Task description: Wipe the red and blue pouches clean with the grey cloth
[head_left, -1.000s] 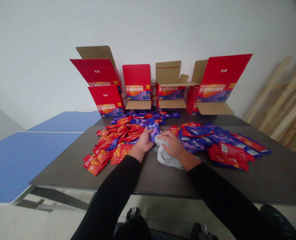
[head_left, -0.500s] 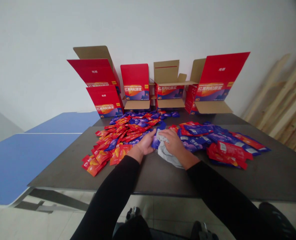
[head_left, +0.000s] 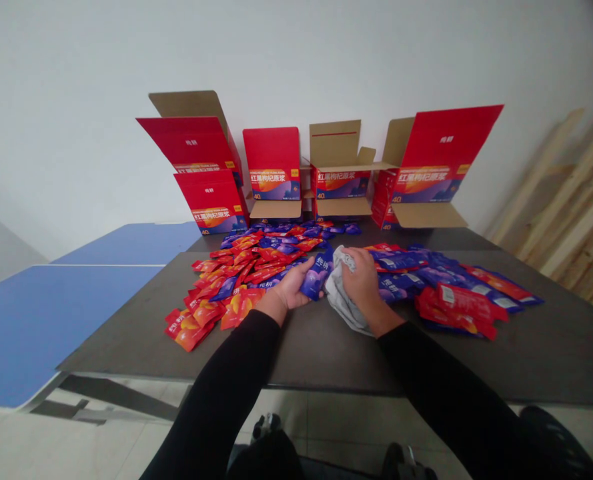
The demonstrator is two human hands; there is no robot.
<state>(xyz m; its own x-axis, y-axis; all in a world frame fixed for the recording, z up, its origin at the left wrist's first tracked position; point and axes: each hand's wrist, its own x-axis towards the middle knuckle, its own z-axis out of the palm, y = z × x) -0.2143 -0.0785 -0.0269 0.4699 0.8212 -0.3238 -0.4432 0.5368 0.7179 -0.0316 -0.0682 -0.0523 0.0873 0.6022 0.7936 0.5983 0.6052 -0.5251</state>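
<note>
In my left hand (head_left: 292, 285) is a purple pouch (head_left: 317, 273), held upright with its printed front facing me. My right hand (head_left: 361, 277) is closed round a crumpled grey cloth (head_left: 343, 300), just right of the pouch. Part of the cloth hangs down to the table. To the left lies a heap of red and purple pouches (head_left: 241, 260). A second group of purple pouches (head_left: 401, 283) lies beyond and to the right of my right hand, with red pouches (head_left: 456, 310) at its near end.
Open red cartons (head_left: 273, 163) line the back of the dark table (head_left: 296, 360) against the wall, with flaps raised or folded forward. At the left stands a blue table (head_left: 86, 320). Wooden slats (head_left: 561, 213) lean at the right.
My right hand and the cloth have moved right, off the purple pouch, so more of its front shows. My left hand keeps the pouch in nearly the same spot.
</note>
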